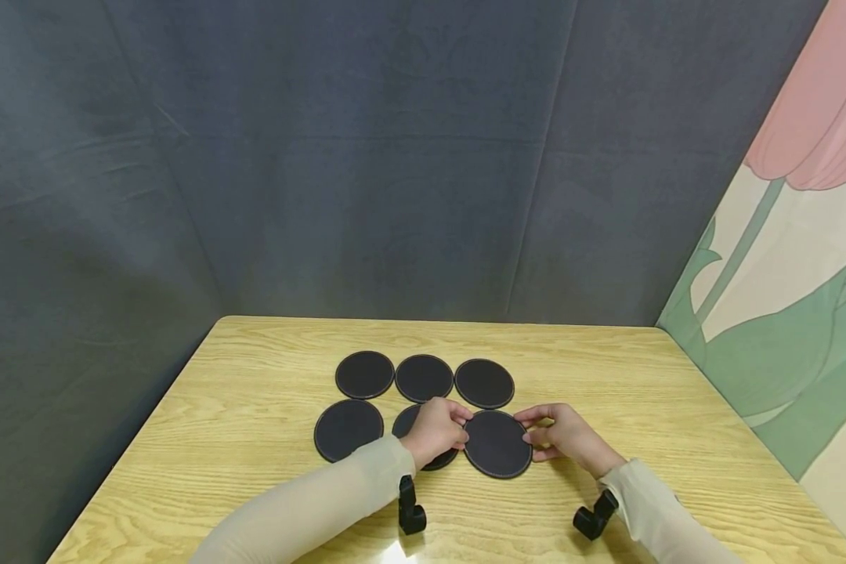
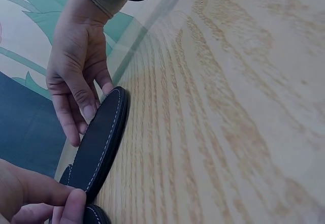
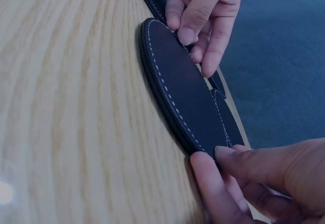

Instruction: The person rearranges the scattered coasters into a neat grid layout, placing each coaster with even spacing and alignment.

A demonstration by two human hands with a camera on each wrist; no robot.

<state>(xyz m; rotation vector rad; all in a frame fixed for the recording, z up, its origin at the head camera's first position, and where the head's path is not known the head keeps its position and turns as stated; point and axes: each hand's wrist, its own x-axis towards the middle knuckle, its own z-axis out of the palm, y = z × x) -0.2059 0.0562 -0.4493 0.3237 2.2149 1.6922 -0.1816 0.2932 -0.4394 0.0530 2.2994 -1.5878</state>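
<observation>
Both hands hold the front-right coaster (image 1: 498,444), a round black leather-like disc with pale stitching round its rim. My left hand (image 1: 439,429) grips its left edge with thumb and fingertips, reaching over the front-middle coaster (image 1: 407,423) and partly hiding it. On the opposite edge, my right hand (image 1: 567,435) has its thumb and fingers at the rim. The right wrist view shows the held coaster (image 3: 175,76) low over the wood, its side looking layered. In the left wrist view, the right thumb touches the far rim of the coaster (image 2: 96,142).
Three more black coasters form a back row: left (image 1: 364,374), middle (image 1: 424,378) and right (image 1: 484,384). A front-left coaster (image 1: 348,430) lies near the left forearm. Dark curtain (image 1: 395,172) hangs behind the wooden table (image 1: 254,376); a flower-painted wall (image 1: 804,313) stands at right.
</observation>
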